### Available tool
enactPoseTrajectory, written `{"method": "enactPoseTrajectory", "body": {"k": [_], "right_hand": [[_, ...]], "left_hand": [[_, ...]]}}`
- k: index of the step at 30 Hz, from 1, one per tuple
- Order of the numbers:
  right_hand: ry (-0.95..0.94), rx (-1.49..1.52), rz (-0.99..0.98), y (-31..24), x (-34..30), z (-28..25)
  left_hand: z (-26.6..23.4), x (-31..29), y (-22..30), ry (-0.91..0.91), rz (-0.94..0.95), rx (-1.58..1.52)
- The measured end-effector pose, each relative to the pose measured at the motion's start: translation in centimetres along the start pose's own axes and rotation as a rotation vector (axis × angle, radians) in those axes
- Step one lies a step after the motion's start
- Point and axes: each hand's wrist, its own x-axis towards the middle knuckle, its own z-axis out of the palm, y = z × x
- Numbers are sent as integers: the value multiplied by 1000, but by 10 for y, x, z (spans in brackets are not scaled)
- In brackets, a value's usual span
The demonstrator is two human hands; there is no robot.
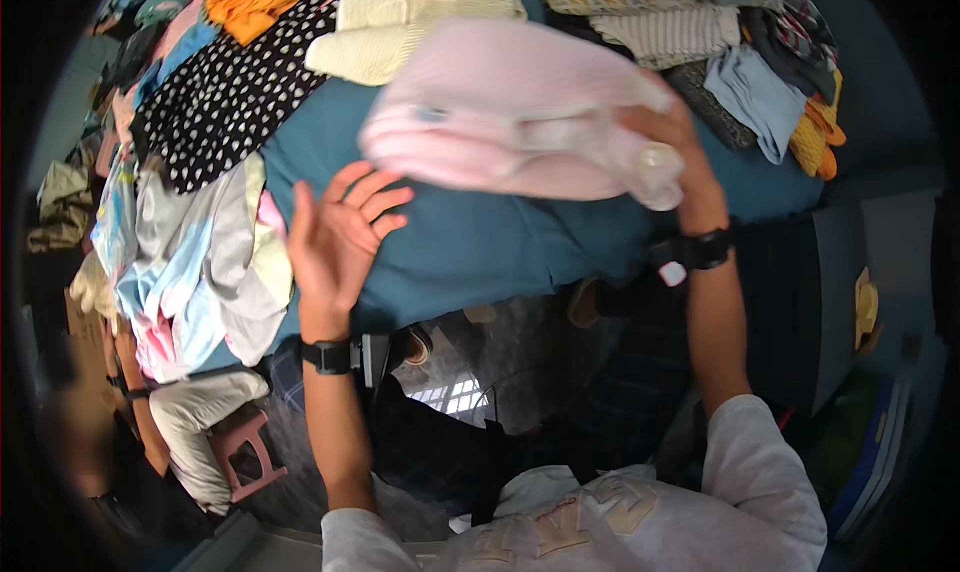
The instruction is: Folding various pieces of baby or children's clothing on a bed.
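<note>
A pink folded garment [490,102] with pale trim hangs over the teal-covered surface [450,242], slightly smeared by motion. My right hand [672,132] grips its right end, with the fingers partly hidden by the cloth. Near the garment's lower left corner, my left hand [345,227] has its palm turned up and its fingers spread, holding nothing. Just behind the pink garment lies a folded cream garment [375,37].
At left are a black garment with white hearts [230,92], an orange cloth [255,2] and a loose grey and pastel heap [210,262]. Folded clothes [660,32] line the far right. Another person's arm [140,402] is at lower left, near a pink stool [250,457].
</note>
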Motion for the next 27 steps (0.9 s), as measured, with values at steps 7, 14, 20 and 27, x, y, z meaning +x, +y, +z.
{"method": "enactPoseTrajectory", "body": {"k": [7, 14, 20, 27], "right_hand": [[573, -170, 135, 7, -46, -128], [668, -534, -51, -5, -60, -129], [302, -489, -487, -14, -13, 50], [44, -217, 71, 60, 38, 113]], "left_hand": [[-13, 9, -13, 364, -176, 198], [-11, 0, -10, 396, -159, 293], [-6, 11, -15, 420, -208, 403], [-7, 7, -13, 423, -203, 326]]}}
